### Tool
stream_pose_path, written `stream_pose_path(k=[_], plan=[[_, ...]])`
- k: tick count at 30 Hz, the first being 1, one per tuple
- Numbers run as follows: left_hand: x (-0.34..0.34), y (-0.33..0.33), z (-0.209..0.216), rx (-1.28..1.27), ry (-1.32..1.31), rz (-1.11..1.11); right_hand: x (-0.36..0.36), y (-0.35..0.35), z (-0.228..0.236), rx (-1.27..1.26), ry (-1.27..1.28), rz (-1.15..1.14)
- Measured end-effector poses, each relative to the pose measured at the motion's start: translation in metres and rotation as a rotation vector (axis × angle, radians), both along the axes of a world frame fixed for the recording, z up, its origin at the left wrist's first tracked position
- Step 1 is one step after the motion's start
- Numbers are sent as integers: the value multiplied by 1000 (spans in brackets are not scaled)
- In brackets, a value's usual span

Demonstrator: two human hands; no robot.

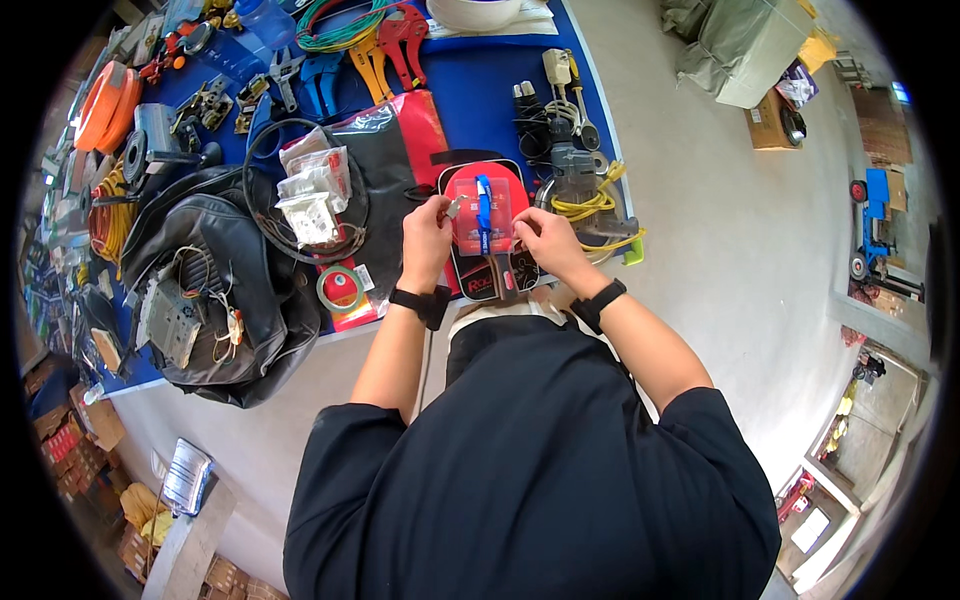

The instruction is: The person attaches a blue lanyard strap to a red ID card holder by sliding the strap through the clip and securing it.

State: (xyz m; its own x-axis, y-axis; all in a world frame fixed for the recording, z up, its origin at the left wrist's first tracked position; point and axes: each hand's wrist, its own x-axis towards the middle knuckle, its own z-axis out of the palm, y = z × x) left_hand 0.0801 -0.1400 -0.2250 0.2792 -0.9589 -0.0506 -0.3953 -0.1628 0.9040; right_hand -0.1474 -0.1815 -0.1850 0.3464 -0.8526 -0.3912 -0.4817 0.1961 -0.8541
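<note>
A red and black case (463, 277) lies at the table's front edge between my hands. On top of it is a flat, clear reddish plastic piece (465, 230), crossed lengthwise by a blue strap (484, 205). At the case's left side, my left hand (428, 240) pinches a small silvery metal piece (456, 206); whether it joins the strap I cannot tell. My right hand (552, 243) is at the right edge of the case, thumb and fingertips pressed together. What they hold, if anything, is too small to make out.
Left of my hands are a roll of green tape (340, 289), small plastic packets (312, 195) and a black bag (225, 330). A grey power tool (574, 175) with a yellow cord (590, 208) stands close on the right. Several cutters (372, 65) lie further back.
</note>
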Motion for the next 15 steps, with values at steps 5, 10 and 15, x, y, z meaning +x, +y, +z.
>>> stream_pose_path(k=[5,10,15], plan=[[3,-10,-7,-25,-102,-233,10,-4,-24,-186,165,-19],[-12,-17,-1,7,-125,-341,18,-4,-43,-328,176,22],[-22,-17,1,-39,-239,-360,26,-5,-41,-345,140,61]])
